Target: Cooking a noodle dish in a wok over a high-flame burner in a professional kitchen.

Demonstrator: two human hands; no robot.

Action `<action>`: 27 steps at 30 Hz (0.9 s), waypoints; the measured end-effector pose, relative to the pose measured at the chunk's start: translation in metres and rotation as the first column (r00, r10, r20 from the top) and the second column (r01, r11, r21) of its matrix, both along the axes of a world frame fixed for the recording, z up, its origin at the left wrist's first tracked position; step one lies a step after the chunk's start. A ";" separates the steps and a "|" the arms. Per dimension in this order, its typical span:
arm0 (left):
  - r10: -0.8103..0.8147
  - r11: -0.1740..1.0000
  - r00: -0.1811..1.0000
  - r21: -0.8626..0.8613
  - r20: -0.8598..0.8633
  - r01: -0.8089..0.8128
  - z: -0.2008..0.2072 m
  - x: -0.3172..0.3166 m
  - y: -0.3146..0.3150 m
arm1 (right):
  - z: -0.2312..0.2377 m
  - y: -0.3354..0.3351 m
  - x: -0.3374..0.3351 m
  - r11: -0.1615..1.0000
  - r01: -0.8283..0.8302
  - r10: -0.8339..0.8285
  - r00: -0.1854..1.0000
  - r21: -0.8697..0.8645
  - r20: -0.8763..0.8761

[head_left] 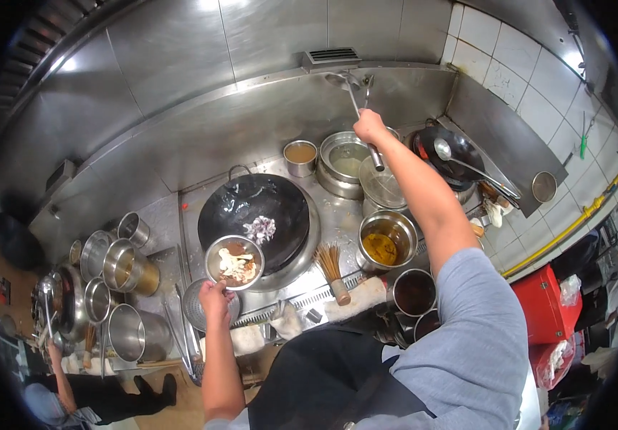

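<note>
My left hand (216, 302) grips the rim of a small metal bowl (214, 259) holding white and brown food. The bowl is tilted a little over the near edge of a large black wok (219, 215). Inside the wok, a small heap of chopped purple-and-white pieces (259, 229) lies on the shiny surface. My right hand (371, 127) is closed round the handle of a metal ladle (352, 92), raised toward the back wall with its bowl end pointing away. Below the left hand sits a perforated metal strainer (196, 307).
Right of the wok lie a bamboo brush (329, 265) and a pot of yellow oil (361, 251). Behind stand a small pot (300, 159) and larger pots. A second wok (459, 147) is at right, several metal pots (137, 337) at left. Another person's hand (54, 351) works at far left.
</note>
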State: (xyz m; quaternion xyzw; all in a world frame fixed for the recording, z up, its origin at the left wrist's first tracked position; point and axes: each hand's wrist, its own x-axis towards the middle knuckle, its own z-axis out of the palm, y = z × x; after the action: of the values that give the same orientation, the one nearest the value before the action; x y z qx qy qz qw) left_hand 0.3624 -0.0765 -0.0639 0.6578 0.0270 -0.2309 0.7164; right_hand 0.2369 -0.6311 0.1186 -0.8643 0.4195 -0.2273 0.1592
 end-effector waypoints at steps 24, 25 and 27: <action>-0.409 0.673 0.756 0.729 0.510 -0.127 -0.022 0.082 -0.133 | -0.157 0.330 -0.152 0.268 -0.492 -0.221 0.805 0.828 0.550; -0.452 0.655 0.727 0.745 0.517 -0.123 -0.018 0.080 -0.141 | -0.162 0.331 -0.159 0.333 -0.491 -0.176 0.807 0.805 0.564; -0.492 0.628 0.707 0.770 0.508 -0.116 -0.028 0.083 -0.146 | -0.162 0.335 -0.172 0.402 -0.454 -0.096 0.843 0.795 0.530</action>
State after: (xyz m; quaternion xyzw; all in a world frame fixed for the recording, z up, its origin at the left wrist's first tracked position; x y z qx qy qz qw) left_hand 0.4450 -0.2228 -0.0917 0.9280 -0.2186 -0.0205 0.3009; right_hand 0.0652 -0.2964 -0.0431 -0.5924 0.3178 -0.1610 0.7226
